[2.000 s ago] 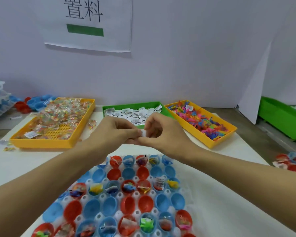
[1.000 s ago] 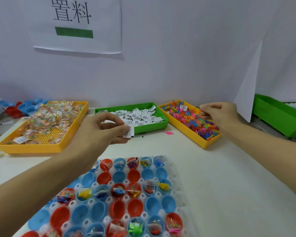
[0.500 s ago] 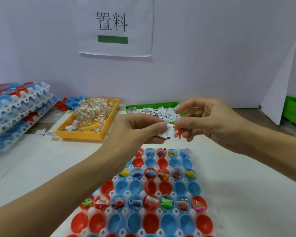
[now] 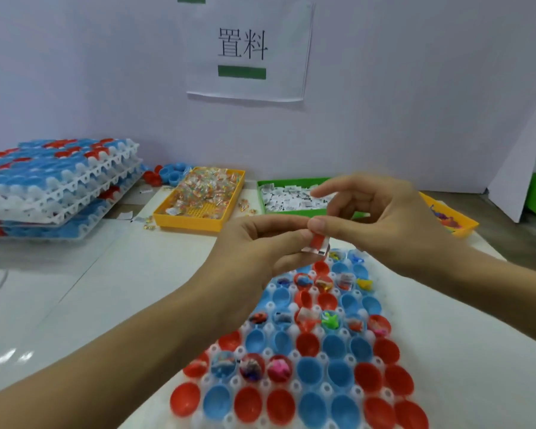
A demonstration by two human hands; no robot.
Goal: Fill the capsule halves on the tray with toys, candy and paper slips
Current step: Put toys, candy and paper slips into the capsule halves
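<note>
**Both hands pinch a slip and a red toy above the capsule tray**

The left hand (image 4: 260, 243) and the right hand (image 4: 375, 218) meet over the far end of the white tray (image 4: 294, 386), which lies on the bench (image 4: 90, 298). Between their fingertips they hold a small paper slip (image 4: 314, 249) with a red toy (image 4: 317, 241) pressed against it. The left thumb and curled fingers pinch the pair from the near left side; the right thumb and forefinger close on its top edge, and the other right fingers are spread loosely above. The slip and toy hang just below the right thumb tip, directly above the tray's farthest row.

The tray holds red and blue capsule halves (image 4: 309, 371). Several halves in its far and middle rows hold small items; many in the near rows are bare.

Beyond the tray, a yellow bin of wrapped candy (image 4: 203, 196) sits to the left, a green bin of paper slips (image 4: 288, 196) is straight behind the hands, and a yellow bin of coloured toys (image 4: 449, 218) shows to the right. Far left of the tray stands a stack of filled trays (image 4: 53, 184). A paper sign (image 4: 245, 51) is on the wall behind.
</note>
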